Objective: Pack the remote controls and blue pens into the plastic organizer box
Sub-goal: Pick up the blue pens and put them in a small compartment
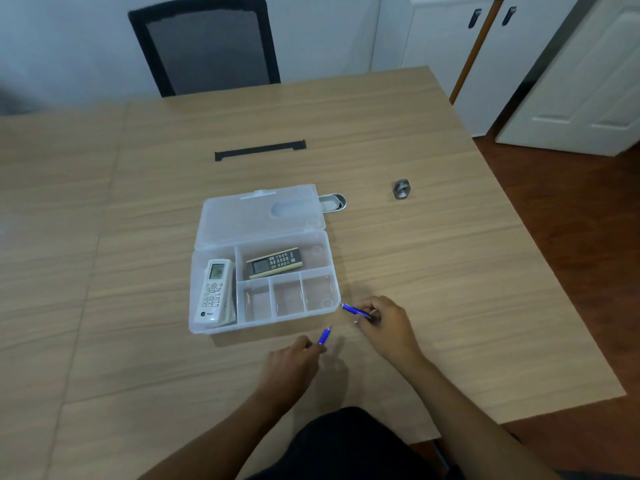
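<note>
Each hand pinches a blue pen, the left hand (292,362) its pen (325,336) and the right hand (384,323) another pen (355,310), just in front of the open organizer box (263,322), where the white remote (214,291) fills the left compartment and the dark remote (275,263) the rear one.

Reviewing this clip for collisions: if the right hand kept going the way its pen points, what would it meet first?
Probably the near right corner of the organizer box: the right hand aims its blue pen there, tip almost touching, though height is unclear.
</note>
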